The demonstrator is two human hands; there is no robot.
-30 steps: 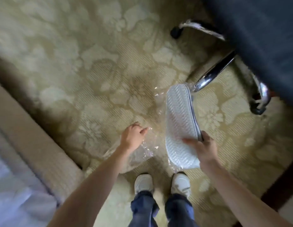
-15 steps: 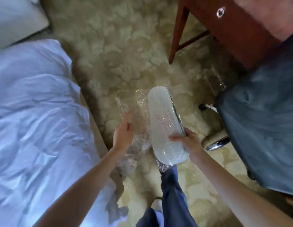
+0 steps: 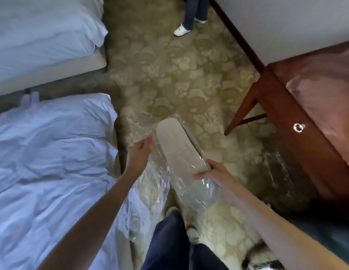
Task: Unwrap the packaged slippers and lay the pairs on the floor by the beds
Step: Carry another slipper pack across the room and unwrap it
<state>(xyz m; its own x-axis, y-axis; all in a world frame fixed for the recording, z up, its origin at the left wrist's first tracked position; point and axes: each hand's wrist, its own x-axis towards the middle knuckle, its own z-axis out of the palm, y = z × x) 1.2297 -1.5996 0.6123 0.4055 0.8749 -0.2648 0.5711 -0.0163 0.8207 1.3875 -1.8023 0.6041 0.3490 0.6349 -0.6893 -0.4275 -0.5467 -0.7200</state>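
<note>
Both bare forearms reach forward and down. Right hand (image 3: 214, 175): thumb laid across the top, fingers curled beneath, gripping the near end of the wrapped slippers (image 3: 173, 137). Left hand (image 3: 139, 154): held alongside, fingers extended forward; blur hides whether they pinch anything.

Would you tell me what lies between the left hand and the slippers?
Clear plastic wrap spans the gap between the left hand and the slippers, seen in the head view.
</note>
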